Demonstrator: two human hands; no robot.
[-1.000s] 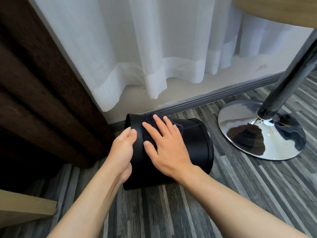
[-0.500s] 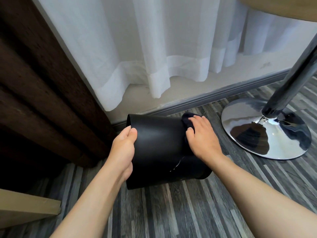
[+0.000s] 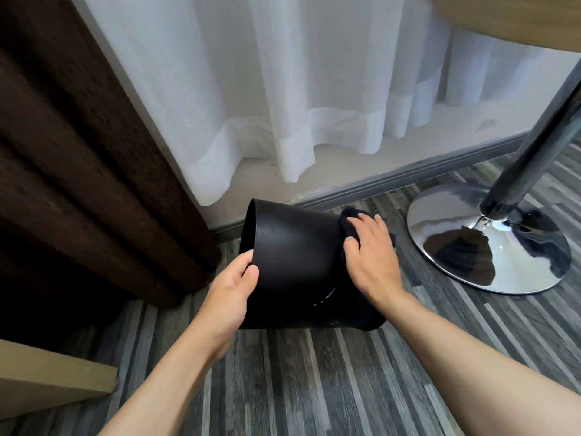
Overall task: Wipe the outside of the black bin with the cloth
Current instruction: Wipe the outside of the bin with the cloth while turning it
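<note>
The black bin (image 3: pixel 295 265) lies tipped on its side on the striped grey plank floor (image 3: pixel 314 388), one end pointing left toward the brown curtain (image 3: pixel 78 171), the other end at the right under your hand. Its wall is smooth matte black, with a pale scuffed streak low on the side facing you.

Your left hand (image 3: pixel 231 297) curls around the bin's left edge, thumb on the outer wall, fingers hidden behind. Your right hand (image 3: pixel 371 256) lies nearly flat, fingers spread, pressing the dark cloth (image 3: pixel 349 215) against the bin's right end.

Bare floor lies open in front of the bin. Behind it run the grey skirting board (image 3: pixel 393 180) and the white sheer curtain (image 3: pixel 283 105). The chrome table base (image 3: pixel 465 228) stands just right of your right hand, its pole (image 3: pixel 534 146) leaning up to the tabletop. A beige board (image 3: pixel 47 382) sits at lower left, well apart.
</note>
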